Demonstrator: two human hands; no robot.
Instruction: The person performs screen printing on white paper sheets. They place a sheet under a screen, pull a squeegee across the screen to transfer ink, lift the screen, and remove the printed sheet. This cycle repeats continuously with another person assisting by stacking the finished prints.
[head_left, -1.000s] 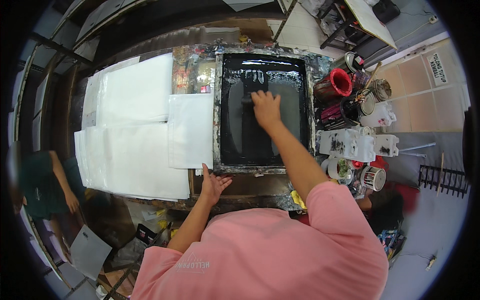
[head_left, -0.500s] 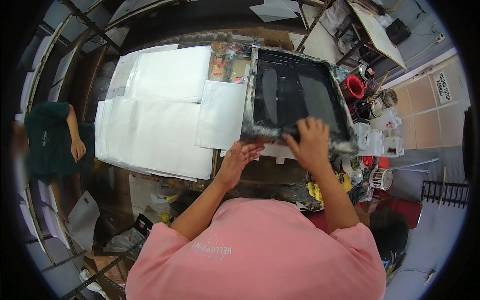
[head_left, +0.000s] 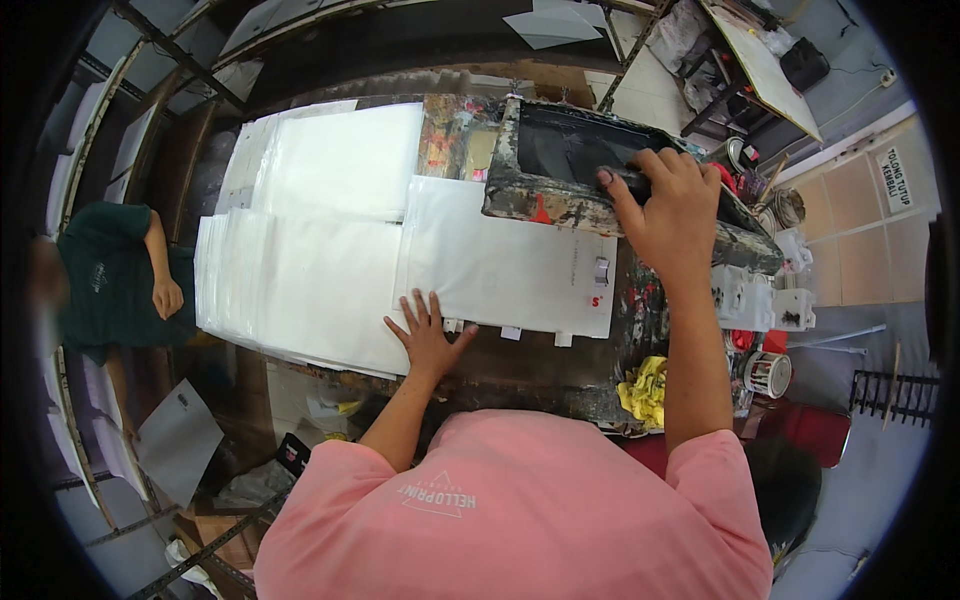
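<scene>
While paint-smeared frame (head_left: 585, 212) with dark mesh stands tilted above white sheet (head_left: 520, 270), right hand (head_left: 675, 205) is half closed, gripping dark tool (head_left: 634, 181) at frame's near side; left hand (head_left: 430, 340) open, fingers spread at sheet's near left corner.

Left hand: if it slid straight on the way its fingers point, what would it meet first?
Most likely the white sheet partly beneath the tilted screen frame: in this view the left hand overlaps that sheet's near left corner, though contact is unclear from above.
</scene>
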